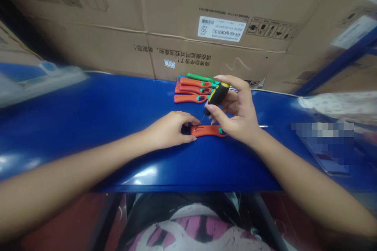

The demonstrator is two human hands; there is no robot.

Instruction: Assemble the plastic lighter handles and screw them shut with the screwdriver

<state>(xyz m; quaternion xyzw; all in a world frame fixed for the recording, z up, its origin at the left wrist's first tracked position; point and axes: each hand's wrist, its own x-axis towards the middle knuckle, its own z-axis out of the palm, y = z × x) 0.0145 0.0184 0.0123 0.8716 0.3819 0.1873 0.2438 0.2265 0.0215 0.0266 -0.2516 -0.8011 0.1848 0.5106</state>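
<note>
An orange tool handle (207, 130) with a teal spot lies flat on the blue table (103, 125). My left hand (169, 128) is closed on its left end and pins it down. My right hand (235, 110) grips a black and yellow screwdriver (217, 95), tilted, with its thin tip touching the handle's left part near my left fingers. A metal blade sticks out to the right of my right hand (263, 126).
A stack of orange and green handles (194, 88) lies just behind my hands. Large cardboard boxes (188, 19) stand along the table's far edge. A phone-like slab (324, 145) lies at the right, plastic bags at both far sides.
</note>
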